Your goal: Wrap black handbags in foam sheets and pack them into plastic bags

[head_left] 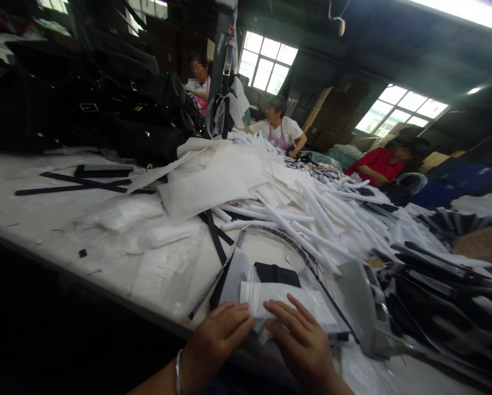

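Note:
At the near table edge lies a handbag partly covered by sheets, its black flap (278, 274) showing and its wrapped handle (281, 233) arching away from me. A white sheet under clear plastic (307, 302) lies across the bag's front. My left hand (219, 341) rests at the left edge of this plastic, its fingers stretched out side by side. On the plastic's near side, my right hand (297, 343) lies with its fingers spread. Both thumbs' exact contact with the plastic is hard to make out. Grey-white lining sheet (234, 280) sticks up at the bag's left.
White paper sheets (213, 178) and white padded tubes (320, 211) heap up behind the bag. Black straps (215, 236) lie left of it. A grey tape dispenser-like object (359, 307) and dark bag pieces (427, 307) sit right. Black bags (118, 104) pile far left. Several co-workers sit beyond.

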A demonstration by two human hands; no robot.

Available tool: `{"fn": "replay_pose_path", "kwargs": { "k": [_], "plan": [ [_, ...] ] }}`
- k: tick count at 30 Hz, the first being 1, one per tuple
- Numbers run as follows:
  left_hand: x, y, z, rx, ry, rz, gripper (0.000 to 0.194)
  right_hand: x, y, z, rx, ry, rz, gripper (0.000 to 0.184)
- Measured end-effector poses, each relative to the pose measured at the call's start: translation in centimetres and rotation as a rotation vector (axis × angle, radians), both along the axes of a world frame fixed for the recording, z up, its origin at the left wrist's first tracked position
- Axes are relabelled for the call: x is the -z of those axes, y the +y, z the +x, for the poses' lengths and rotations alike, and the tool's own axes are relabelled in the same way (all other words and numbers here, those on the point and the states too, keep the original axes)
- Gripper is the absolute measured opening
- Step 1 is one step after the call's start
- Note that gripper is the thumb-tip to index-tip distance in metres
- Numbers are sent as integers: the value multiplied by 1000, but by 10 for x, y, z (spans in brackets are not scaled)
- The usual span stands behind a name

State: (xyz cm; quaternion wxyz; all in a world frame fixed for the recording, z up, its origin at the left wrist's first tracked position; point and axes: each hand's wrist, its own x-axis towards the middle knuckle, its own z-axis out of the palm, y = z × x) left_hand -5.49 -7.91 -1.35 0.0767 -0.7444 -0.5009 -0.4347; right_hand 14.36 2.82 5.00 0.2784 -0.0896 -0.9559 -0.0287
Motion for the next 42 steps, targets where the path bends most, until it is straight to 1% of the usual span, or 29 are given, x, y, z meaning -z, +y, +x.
{"fn": "replay_pose_path", "kwargs": {
  "k": [3,5,7,10,12,15,18,23,27,31,33,36,42],
  "plan": [
    [-4,0,0,5,-15,-38,28,-15,0,-5,-142,-49,52,18],
    [-6,0,0,8,-20,-40,29,-21,2,-7,-175,-87,64,18],
    [-7,0,0,9,-21,-30,28,-23,7,-9,-186,-107,62,18],
    [-7,1,0,12,-15,-26,26,-17,16,-14,-183,-98,10,19],
    [-5,1,0,14,-7,-13,24,-11,21,-19,-152,-84,-96,17],
    [-3,1,0,30,-15,-15,24,-5,25,-26,-63,-114,-315,11],
    [1,0,-1,52,-49,-50,24,-2,27,-32,11,-177,-432,11],
    [3,-2,-1,79,-78,-86,25,-1,30,-37,120,-270,-529,11],
    [-2,-2,-2,77,-49,-98,31,-2,31,-42,249,-318,-574,16],
    [-8,-1,-2,56,-3,-65,34,-2,32,-47,330,-334,-616,14],
    [-7,-1,-2,40,24,-42,34,-2,34,-47,349,-329,-637,15],
    [-2,-2,-2,8,94,-17,33,-1,38,-46,352,-311,-666,19],
    [7,-1,-3,40,261,-61,38,4,48,-48,294,-233,-707,23]
  ]
}}
